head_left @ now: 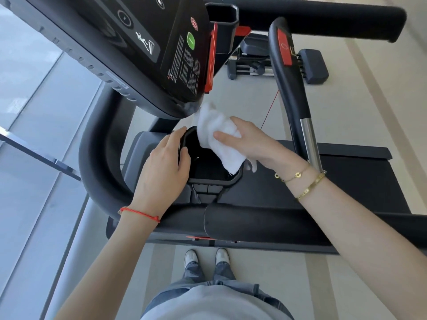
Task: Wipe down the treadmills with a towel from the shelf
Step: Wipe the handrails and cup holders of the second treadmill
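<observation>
A pale floor (265,98) with darker stripes ran under everything, and glass panels (27,93) with a dark rail (39,153) stood at the left. Beyond the console a dark exercise machine (277,63) sat on the floor. Lower down showed two white shoes (205,256), blue jeans (208,273) and a light grey shirt (215,306).

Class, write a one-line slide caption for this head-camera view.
Right hand wipes a treadmill cup holder with a white towel while the left hand steadies its rim.
</observation>
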Motion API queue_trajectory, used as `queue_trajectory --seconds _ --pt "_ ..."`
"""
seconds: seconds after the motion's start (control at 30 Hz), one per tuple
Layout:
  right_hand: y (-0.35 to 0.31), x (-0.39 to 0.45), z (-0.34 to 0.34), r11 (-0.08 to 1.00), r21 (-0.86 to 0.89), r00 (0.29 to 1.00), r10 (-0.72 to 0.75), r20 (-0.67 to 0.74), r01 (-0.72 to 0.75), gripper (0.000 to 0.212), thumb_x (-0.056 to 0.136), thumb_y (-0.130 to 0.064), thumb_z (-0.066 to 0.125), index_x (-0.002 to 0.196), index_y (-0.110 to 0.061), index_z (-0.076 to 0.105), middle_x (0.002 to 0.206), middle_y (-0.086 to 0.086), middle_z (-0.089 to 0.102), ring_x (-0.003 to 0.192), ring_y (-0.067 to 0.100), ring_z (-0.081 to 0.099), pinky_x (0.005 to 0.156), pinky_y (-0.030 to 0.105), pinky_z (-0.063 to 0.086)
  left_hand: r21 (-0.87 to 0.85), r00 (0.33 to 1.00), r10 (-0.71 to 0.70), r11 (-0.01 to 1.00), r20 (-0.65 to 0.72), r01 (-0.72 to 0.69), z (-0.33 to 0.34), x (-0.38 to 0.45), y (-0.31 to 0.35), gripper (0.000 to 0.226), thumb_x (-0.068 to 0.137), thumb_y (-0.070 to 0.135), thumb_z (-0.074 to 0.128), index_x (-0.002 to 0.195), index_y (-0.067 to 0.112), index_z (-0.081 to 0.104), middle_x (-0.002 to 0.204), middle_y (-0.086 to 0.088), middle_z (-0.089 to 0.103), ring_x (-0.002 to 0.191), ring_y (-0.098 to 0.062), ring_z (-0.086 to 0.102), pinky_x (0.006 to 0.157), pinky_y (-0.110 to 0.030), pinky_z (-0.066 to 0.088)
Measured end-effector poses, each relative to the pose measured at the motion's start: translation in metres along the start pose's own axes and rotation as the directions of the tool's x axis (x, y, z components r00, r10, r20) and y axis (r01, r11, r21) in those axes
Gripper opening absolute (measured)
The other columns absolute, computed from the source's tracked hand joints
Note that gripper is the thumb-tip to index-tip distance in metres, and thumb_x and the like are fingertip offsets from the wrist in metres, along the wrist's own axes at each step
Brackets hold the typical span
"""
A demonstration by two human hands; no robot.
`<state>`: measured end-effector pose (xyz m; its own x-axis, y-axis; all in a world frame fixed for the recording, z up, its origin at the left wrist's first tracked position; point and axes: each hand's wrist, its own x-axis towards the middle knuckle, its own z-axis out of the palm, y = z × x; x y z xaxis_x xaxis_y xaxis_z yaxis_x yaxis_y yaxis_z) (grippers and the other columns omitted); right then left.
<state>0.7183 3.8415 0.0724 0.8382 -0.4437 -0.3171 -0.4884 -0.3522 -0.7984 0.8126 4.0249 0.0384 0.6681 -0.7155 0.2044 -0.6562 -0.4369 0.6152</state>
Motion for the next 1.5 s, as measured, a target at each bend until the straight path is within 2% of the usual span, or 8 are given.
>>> queue_trajectory --seconds 0.17,0.3,0.5,0.77,0.97,1.17,1.33,1.5 --pt "0.013 -0.021 0.02 0.985 0.131 0.981 0.131 -0.144 -0.112 0.047 0.097 -0.043 0.052 0.129 -0.012 0.037 0.113 0.004 0.057 0.084 0.018 0.06 0.043 0.017 0.046 -0.002 1.0 -0.002 1.0 -0.008 0.002 0.0 -0.001 0.001 0.044 0.098 0.019 0.043 0.142 0.019 0.044 0.123 -0.004 0.06 0.094 -0.028 0.06 0.085 -0.042 0.052" --pt "0.021 -0.048 0.034 0.945 0.24 0.968 0.242 -0.06 -0.222 0.068 0.098 -0.043 0.052 0.146 -0.007 0.019 0.138 0.003 0.048 0.113 0.019 0.052 0.095 0.033 0.047 -0.011 1.0 -0.012 1.0 -0.003 0.012 0.0 0.0 0.004 0.043 0.098 0.018 0.042 0.141 0.016 0.045 0.128 -0.007 0.06 0.102 -0.029 0.061 0.09 -0.043 0.052" --pt "0.017 -0.047 0.034 0.905 0.352 0.97 0.235 0.056 -0.24 0.069 0.1 -0.042 0.049 0.153 -0.011 0.017 0.149 0.0 0.043 0.134 0.018 0.044 0.115 0.036 0.033 0.0 1.0 -0.011 1.0 -0.014 0.011 -0.001 -0.002 0.005 0.042 0.099 0.015 0.043 0.141 0.014 0.046 0.13 -0.008 0.059 0.098 -0.031 0.062 0.082 -0.036 0.049" --pt "0.006 -0.026 0.018 0.821 0.492 0.956 0.272 0.109 -0.29 0.054 0.099 -0.044 0.05 0.135 -0.004 0.046 0.128 0.029 0.059 0.113 0.036 0.062 0.103 0.04 0.048 0.013 1.0 -0.015 1.0 0.001 0.015 -0.003 -0.002 0.007 0.043 0.1 0.014 0.043 0.143 0.012 0.045 0.133 -0.01 0.058 0.101 -0.033 0.061 0.083 -0.033 0.045" --pt "0.026 -0.05 0.039 0.857 0.362 0.93 0.344 0.129 -0.367 0.065 0.094 -0.058 0.05 0.132 -0.005 0.052 0.124 0.008 0.064 0.111 0.026 0.064 0.105 0.038 0.047 0.03 1.0 -0.017 0.999 0.007 0.017 -0.002 -0.004 0.006 0.044 0.1 0.015 0.042 0.144 0.013 0.044 0.133 -0.01 0.058 0.099 -0.034 0.061 0.082 -0.036 0.046" --pt "0.016 -0.041 0.023 0.987 0.105 0.988 0.131 -0.085 -0.122 0.077 0.091 -0.067 0.044 0.145 -0.016 0.028 0.129 -0.003 0.056 0.113 0.017 0.057 0.087 0.027 0.046 0.043 1.0 -0.015 0.999 -0.005 0.016 -0.009 -0.014 0.008 0.045 0.098 0.018 0.047 0.144 0.014 0.045 0.112 -0.008 0.064 0.085 -0.031 0.061 0.075 -0.047 0.053" --pt "0.01 -0.026 0.011 0.995 -0.046 0.993 -0.093 -0.079 0.09 0.049 0.098 -0.064 0.018 0.133 -0.035 0.035 0.123 -0.003 0.057 0.089 0.009 0.059 0.054 0.023 0.05 0.047 0.998 -0.059 0.997 -0.017 0.06 -0.014 -0.025 0.009 0.042 0.098 0.023 0.049 0.139 0.015 0.049 0.116 -0.003 0.064 0.088 -0.03 0.062 0.08 -0.049 0.053" --pt "-0.005 0.009 -0.001 0.933 -0.31 0.983 -0.167 0.083 0.184 0.035 0.101 -0.048 0.042 0.131 -0.031 0.047 0.1 -0.006 0.06 0.095 0.019 0.055 0.08 0.03 0.045 0.057 0.994 -0.104 0.993 -0.044 0.106 -0.015 -0.027 0.012 0.04 0.098 0.028 0.05 0.136 0.015 0.054 0.124 -0.002 0.064 0.107 -0.022 0.063 0.089 -0.042 0.053"
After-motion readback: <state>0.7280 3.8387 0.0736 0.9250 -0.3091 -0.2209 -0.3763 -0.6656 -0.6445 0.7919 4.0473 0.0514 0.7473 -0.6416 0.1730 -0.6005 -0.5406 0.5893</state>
